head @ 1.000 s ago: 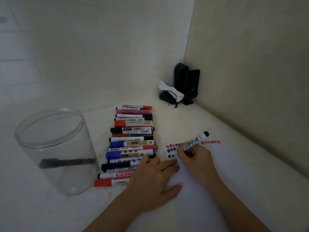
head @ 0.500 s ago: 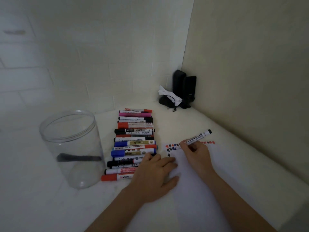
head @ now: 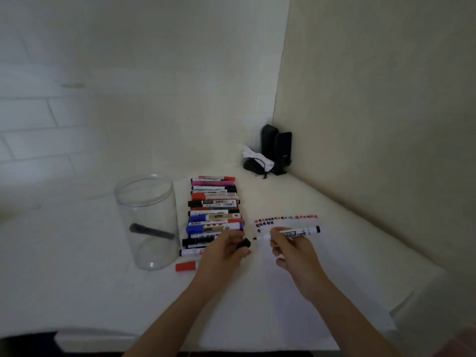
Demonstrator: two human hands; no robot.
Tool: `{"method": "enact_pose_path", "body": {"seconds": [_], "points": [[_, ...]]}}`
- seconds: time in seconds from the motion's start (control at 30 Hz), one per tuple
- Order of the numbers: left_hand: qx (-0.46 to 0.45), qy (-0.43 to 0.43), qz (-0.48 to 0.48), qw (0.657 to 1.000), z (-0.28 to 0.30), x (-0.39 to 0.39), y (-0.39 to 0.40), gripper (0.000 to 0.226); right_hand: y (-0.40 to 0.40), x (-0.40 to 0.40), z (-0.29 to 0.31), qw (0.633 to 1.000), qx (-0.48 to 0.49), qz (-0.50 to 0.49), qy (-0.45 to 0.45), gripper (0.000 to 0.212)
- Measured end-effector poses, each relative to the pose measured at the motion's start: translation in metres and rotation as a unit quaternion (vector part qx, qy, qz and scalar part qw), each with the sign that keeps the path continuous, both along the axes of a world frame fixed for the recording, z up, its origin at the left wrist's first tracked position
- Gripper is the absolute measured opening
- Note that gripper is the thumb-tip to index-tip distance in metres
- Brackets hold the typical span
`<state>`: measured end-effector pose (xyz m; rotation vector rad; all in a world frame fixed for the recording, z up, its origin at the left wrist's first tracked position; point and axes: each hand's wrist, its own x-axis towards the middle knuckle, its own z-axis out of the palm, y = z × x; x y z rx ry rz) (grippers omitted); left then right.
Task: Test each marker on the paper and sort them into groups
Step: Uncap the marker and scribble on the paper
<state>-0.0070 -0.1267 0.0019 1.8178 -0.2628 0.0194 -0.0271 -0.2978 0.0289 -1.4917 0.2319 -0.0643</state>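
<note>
My right hand [head: 291,248] grips a white marker [head: 296,233] with black ends, held level above the paper [head: 322,279], its bare tip pointing left. My left hand [head: 224,251] pinches the marker's black cap [head: 244,244] just left of that tip. The paper's top edge carries rows of red and black test marks [head: 286,218]. A row of several markers [head: 213,215], red, pink, black and blue, lies side by side left of the paper. The nearest red marker [head: 185,266] is partly hidden by my left wrist.
A clear plastic jar [head: 148,220] stands left of the marker row with one black marker [head: 152,231] inside. Black boxes and a white cloth [head: 270,155] sit in the far corner. Walls close off the back and right side.
My right hand lifted the marker off the paper and turned it level. My left hand left the paper and now holds the black cap at the tip. The camera view shifted.
</note>
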Motion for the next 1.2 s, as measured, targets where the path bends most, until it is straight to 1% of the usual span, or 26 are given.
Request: {"method": "enact_pose_path", "body": {"seconds": [0.07, 0.17, 0.47, 0.6, 0.7, 0.8, 0.97, 1.03, 1.1, 1.2], "points": [[-0.015, 0.013, 0.006, 1.0, -0.001, -0.008, 0.008, 0.021, 0.005, -0.008, 0.002, 1.0, 0.001, -0.008, -0.001, 0.019], [0.004, -0.004, -0.002, 1.0, -0.001, -0.016, 0.022, 0.017, 0.011, -0.016, 0.005, 1.0, 0.007, -0.007, -0.004, 0.022], [-0.04, -0.029, 0.006, 0.999, 0.012, -0.04, 0.032, 0.018, 0.035, -0.031, 0.007, 0.999, -0.006, 0.038, -0.017, 0.027], [-0.014, -0.038, 0.008, 0.999, 0.011, -0.041, 0.036, 0.017, 0.042, -0.035, 0.002, 0.998, -0.005, 0.056, -0.013, 0.027], [0.009, -0.056, 0.021, 0.998, 0.007, -0.041, 0.039, 0.017, 0.047, -0.035, 0.0, 0.999, 0.017, 0.042, -0.013, 0.027], [0.045, -0.111, 0.04, 0.992, 0.005, -0.043, 0.043, 0.018, 0.052, -0.035, -0.002, 0.998, 0.034, 0.041, -0.012, 0.029], [0.064, -0.166, 0.036, 0.983, 0.009, -0.041, 0.05, 0.018, 0.06, -0.036, -0.004, 0.995, 0.075, 0.058, 0.018, 0.024], [0.068, -0.155, 0.025, 0.985, 0.007, -0.04, 0.054, 0.02, 0.058, -0.035, -0.001, 0.988, 0.117, 0.084, 0.063, 0.024], [0.056, -0.122, 0.015, 0.991, 0.005, -0.039, 0.059, 0.022, 0.054, -0.034, 0.003, 0.975, 0.16, 0.114, 0.107, 0.026], [0.032, -0.091, 0.039, 0.995, 0.002, -0.039, 0.065, 0.023, 0.046, -0.033, 0.003, 0.965, 0.205, 0.097, 0.13, 0.028]]}}
